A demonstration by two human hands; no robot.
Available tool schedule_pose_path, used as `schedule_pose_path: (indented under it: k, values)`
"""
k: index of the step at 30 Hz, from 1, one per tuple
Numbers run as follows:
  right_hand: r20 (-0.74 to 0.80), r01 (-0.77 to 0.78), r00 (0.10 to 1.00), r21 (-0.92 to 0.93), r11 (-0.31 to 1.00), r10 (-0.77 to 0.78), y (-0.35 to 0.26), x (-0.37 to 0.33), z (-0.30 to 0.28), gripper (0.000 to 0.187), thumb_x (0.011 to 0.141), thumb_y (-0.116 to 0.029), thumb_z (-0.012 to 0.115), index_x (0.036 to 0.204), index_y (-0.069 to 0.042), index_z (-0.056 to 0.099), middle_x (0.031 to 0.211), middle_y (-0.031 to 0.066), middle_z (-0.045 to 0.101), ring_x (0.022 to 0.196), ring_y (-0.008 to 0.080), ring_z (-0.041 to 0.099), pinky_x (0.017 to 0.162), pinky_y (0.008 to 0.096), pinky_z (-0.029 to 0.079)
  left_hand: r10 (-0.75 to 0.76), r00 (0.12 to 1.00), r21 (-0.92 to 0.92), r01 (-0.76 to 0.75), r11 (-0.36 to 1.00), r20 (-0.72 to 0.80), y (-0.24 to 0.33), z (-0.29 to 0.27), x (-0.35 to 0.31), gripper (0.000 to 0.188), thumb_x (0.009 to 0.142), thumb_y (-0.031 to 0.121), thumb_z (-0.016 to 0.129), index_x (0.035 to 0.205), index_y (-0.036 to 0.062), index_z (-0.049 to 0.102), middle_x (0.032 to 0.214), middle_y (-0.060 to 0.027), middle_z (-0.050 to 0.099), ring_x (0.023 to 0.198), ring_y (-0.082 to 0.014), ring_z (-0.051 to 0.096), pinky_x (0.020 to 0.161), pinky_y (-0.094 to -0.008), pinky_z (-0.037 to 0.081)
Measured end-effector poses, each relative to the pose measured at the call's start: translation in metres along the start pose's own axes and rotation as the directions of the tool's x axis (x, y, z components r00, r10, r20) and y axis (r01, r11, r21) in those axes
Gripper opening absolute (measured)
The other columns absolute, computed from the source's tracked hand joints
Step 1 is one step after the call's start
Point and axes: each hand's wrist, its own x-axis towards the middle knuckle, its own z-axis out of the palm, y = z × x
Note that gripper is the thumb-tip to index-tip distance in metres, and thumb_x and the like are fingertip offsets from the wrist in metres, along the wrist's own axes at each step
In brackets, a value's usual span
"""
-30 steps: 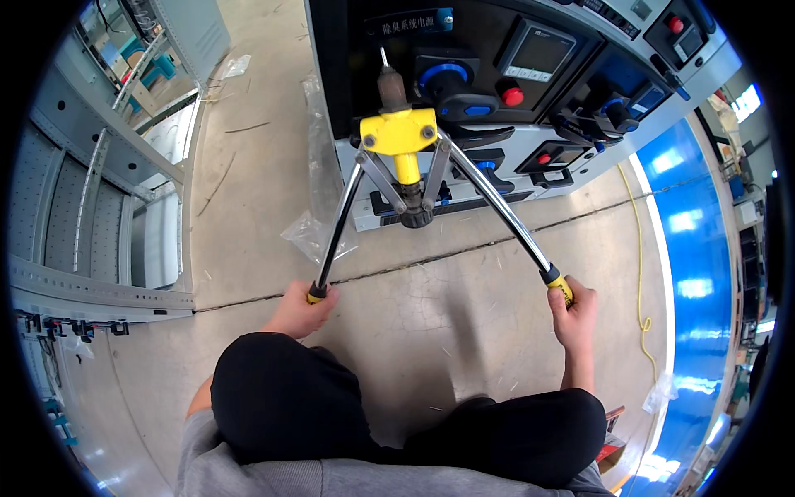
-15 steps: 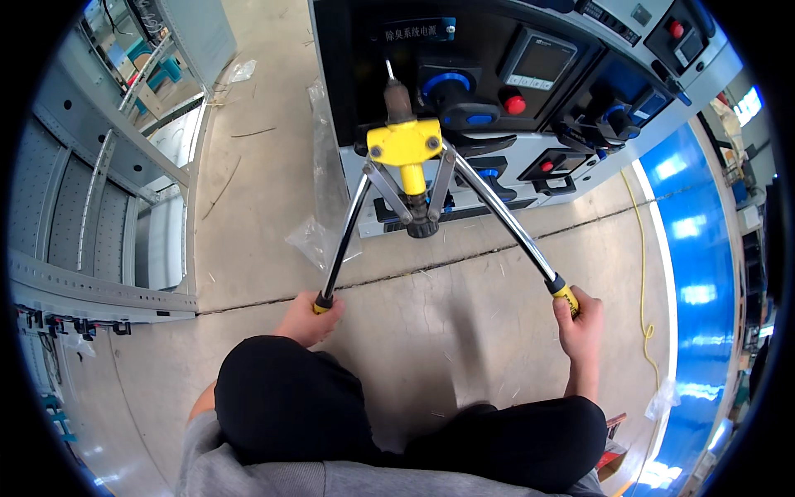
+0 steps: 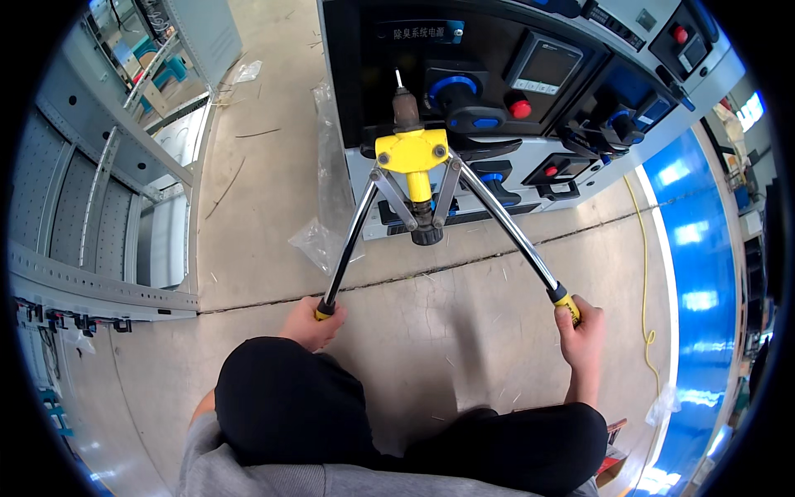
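A yellow two-handed lever riveter (image 3: 411,151) spans the space between my hands, its long chrome handles spread wide. My left hand (image 3: 310,325) is closed round the yellow-and-black grip of the left handle. Round the right grip, my right hand (image 3: 583,333) is closed with the thumb along it. A thin silver pin (image 3: 399,79), which looks like a rivet, sticks out of the dark nose. The nose points away from me, in front of the black panel of a switchgear cabinet (image 3: 356,50); I cannot tell whether the pin touches anything.
The cabinet front carries black rotary handles with blue rings (image 3: 464,99), a red button (image 3: 519,108) and a display (image 3: 546,62). An open metal frame (image 3: 99,190) stands at left. Plastic film (image 3: 319,244) lies on the floor; a yellow cord (image 3: 646,273) runs at right.
The view has shifted slightly, so the riveter and the cabinet both appear a little lower and further right. Both hands keep their hold, and the handles look about equally spread.
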Motion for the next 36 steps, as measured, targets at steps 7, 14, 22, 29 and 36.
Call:
schedule_pose_path:
  k: [7, 14, 22, 29, 36]
  values:
    - [-0.004, 0.050, 0.999, 0.096, 0.994, -0.050, -0.006, 0.009, 0.000, 0.061, 0.091, -0.056, 0.074, 0.071, -0.001, 0.057, 0.052, 0.0045, 0.040, 0.050, 0.0153, 0.039, 0.048, 0.0337, 0.034, 0.024, 0.997, 0.007, -0.024, 1.000, -0.078, 0.003, -0.007, -0.003, 0.027, 0.101, 0.018, 0.067, 0.082, 0.0080, 0.052, 0.059, 0.0025, 0.044, 0.047, -0.0084, 0.041, 0.045, -0.0281, 0.034]
    - [-0.013, 0.006, 1.000, 0.049, 0.999, -0.005, -0.002, 0.004, -0.002, 0.051, 0.089, -0.045, 0.076, 0.072, -0.001, 0.058, 0.053, 0.0055, 0.040, 0.049, 0.0153, 0.040, 0.049, 0.0337, 0.034, 0.019, 0.998, 0.057, -0.016, 0.998, -0.057, 0.013, -0.002, -0.002, 0.027, 0.100, 0.020, 0.069, 0.080, 0.0076, 0.054, 0.060, 0.0024, 0.046, 0.049, -0.0081, 0.043, 0.046, -0.0280, 0.034]
    - [-0.034, 0.047, 0.998, 0.077, 0.996, -0.045, 0.001, 0.003, 0.003, 0.055, 0.089, -0.047, 0.075, 0.069, -0.001, 0.054, 0.052, 0.0054, 0.038, 0.049, 0.0147, 0.038, 0.048, 0.0330, 0.033, 0.042, 0.998, 0.082, -0.039, 0.996, -0.038, 0.003, -0.008, -0.003, 0.028, 0.098, 0.023, 0.071, 0.079, 0.0069, 0.059, 0.062, 0.0023, 0.050, 0.052, -0.0076, 0.046, 0.047, -0.0280, 0.035]
    - [-0.061, 0.113, 0.993, 0.132, 0.985, -0.105, -0.002, 0.009, 0.004, 0.063, 0.090, -0.057, 0.074, 0.068, -0.002, 0.051, 0.052, 0.0032, 0.037, 0.050, 0.0128, 0.037, 0.048, 0.0320, 0.031, 0.083, 0.992, 0.131, -0.070, 0.989, -0.098, 0.014, -0.014, -0.007, 0.030, 0.098, 0.021, 0.070, 0.076, 0.0088, 0.053, 0.060, 0.0022, 0.048, 0.050, -0.0086, 0.046, 0.047, -0.0287, 0.035]
    - [-0.050, 0.101, 0.994, 0.147, 0.984, -0.094, -0.010, 0.012, -0.001, 0.064, 0.091, -0.058, 0.074, 0.069, -0.001, 0.052, 0.053, 0.0022, 0.038, 0.051, 0.0116, 0.037, 0.048, 0.0317, 0.030, 0.067, 0.998, 0.044, -0.066, 0.997, -0.004, 0.026, -0.018, -0.011, 0.030, 0.100, 0.016, 0.068, 0.077, 0.0075, 0.051, 0.059, 0.0018, 0.043, 0.049, -0.0097, 0.041, 0.047, -0.0297, 0.033]
